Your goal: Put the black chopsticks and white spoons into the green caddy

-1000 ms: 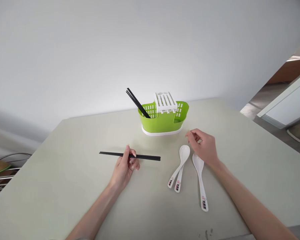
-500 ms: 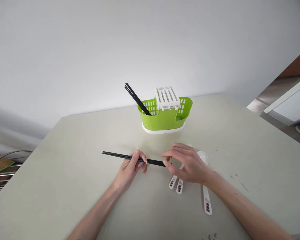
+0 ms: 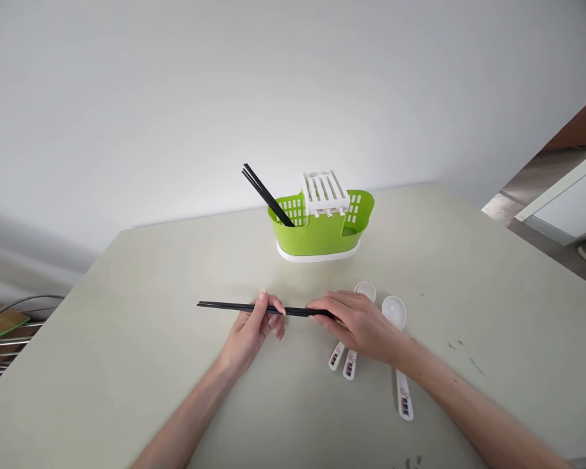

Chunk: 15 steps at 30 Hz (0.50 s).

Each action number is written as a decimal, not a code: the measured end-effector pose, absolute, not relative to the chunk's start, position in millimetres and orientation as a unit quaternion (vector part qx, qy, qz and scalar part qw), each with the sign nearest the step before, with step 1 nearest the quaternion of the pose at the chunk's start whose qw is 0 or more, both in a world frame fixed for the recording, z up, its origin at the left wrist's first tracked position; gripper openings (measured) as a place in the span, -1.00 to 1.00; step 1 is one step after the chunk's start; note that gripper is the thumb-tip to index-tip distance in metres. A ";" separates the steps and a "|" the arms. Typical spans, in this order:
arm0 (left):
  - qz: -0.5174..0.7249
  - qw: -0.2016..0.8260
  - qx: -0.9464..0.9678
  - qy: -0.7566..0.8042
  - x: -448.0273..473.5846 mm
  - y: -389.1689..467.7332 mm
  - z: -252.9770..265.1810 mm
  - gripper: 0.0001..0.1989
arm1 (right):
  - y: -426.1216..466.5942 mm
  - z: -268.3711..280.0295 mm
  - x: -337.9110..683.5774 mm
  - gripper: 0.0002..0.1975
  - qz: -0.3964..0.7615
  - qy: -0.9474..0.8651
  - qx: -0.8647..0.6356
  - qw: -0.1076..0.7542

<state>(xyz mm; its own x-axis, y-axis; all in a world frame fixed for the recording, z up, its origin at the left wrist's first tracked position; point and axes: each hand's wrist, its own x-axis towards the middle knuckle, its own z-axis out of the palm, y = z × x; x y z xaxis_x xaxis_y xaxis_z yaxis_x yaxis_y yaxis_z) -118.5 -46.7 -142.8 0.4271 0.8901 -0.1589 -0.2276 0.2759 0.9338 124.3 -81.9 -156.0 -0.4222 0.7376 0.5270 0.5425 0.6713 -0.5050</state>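
Observation:
A pair of black chopsticks [image 3: 224, 305] lies nearly level across both hands above the table. My left hand [image 3: 254, 326] is closed on them near the middle, thumb on top. At their right end, the fingers of my right hand [image 3: 356, 324] wrap the thick ends, which are partly hidden. Under and behind my right hand are two white spoons [image 3: 350, 365] side by side, their middles covered by the hand. Another white spoon [image 3: 394, 311] lies to the right, with my right wrist over its handle.
Toward the back of the table [image 3: 151, 273] stands a green cutlery basket [image 3: 317, 238] with a white slotted top [image 3: 325, 189]. More black chopsticks [image 3: 264, 192] lean out of its left compartment. A wall rises behind; a metal rack [image 3: 10, 345] is at far left.
My right hand has closed round the right end of the chopsticks, where its fingers were looser before. The chopsticks have turned slightly, now closer to level.

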 end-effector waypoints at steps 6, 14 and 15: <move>0.405 0.725 0.404 0.384 -121.0 -42.9 -141.4 -0.53 | -81.0 -158.5 127.0 -0.82 0.096 -0.826 -0.405 0.380; 0.447 0.717 0.367 0.390 -123.5 -35.5 -141.2 -0.53 | -76.3 -164.5 132.8 -0.81 0.067 -0.810 -0.438 0.385; 0.453 0.711 0.366 0.393 -124.5 -34.4 -141.1 -0.53 | -75.6 -165.2 133.4 -0.81 0.066 -0.808 -0.440 0.387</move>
<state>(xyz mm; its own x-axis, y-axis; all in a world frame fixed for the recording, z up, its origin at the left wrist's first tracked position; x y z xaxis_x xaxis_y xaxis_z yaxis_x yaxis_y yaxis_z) -124.5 -34.4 -141.1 0.2801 0.9324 -0.2286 -0.3566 0.3221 0.8770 133.4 -75.6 -165.2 -0.3139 0.7615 0.5671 0.6595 0.6046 -0.4467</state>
